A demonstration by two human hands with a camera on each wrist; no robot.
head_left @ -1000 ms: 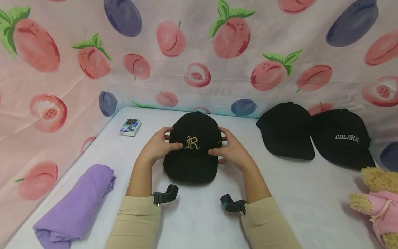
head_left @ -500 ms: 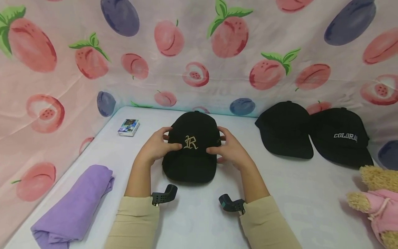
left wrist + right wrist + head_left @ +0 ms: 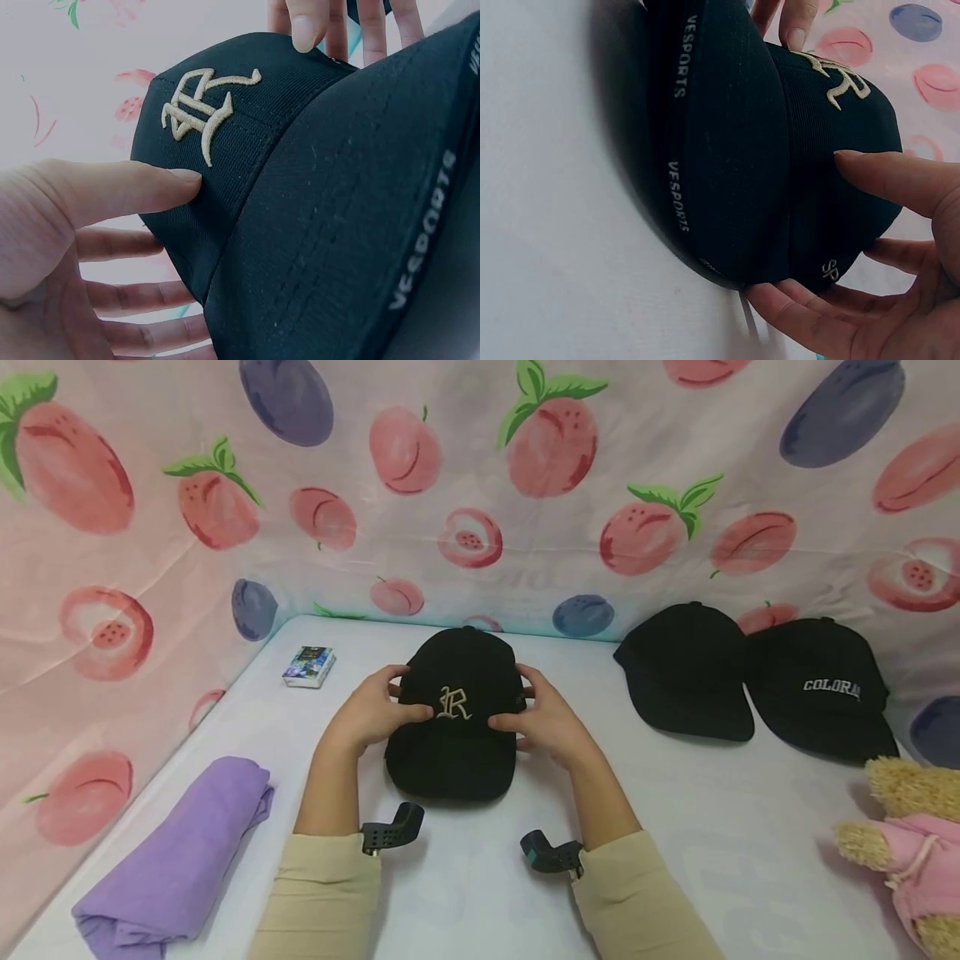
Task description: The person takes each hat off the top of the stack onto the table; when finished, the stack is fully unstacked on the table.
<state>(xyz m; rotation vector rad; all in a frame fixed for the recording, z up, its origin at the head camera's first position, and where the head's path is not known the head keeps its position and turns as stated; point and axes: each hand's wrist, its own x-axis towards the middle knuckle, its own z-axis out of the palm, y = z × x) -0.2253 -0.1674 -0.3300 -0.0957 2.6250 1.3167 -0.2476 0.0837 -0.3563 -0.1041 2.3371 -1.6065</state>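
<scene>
A black baseball cap (image 3: 451, 764) with a gold embroidered R stands in the middle of the white surface, its brim towards me. My left hand (image 3: 378, 712) holds its left side, thumb on the front panel beside the letter. On the other side my right hand (image 3: 547, 717) grips it the same way, thumb on the front and fingers around the side. White lettering runs along the brim edge (image 3: 424, 229) in the left wrist view. In the right wrist view, fingers (image 3: 799, 319) reach to the brim's corner. The cap's back is hidden.
Two more black caps, a plain one (image 3: 686, 681) and a lettered one (image 3: 821, 685), lie at the back right. A plush toy in pink (image 3: 918, 860) sits at the right edge. At left are a folded purple cloth (image 3: 183, 852) and a small box (image 3: 309, 667). Fruit-print fabric (image 3: 465, 460) hangs behind.
Both hands and the cap between them have shifted slightly to the left. The whole head view has also drifted a little. The hold on the cap looks the same.
</scene>
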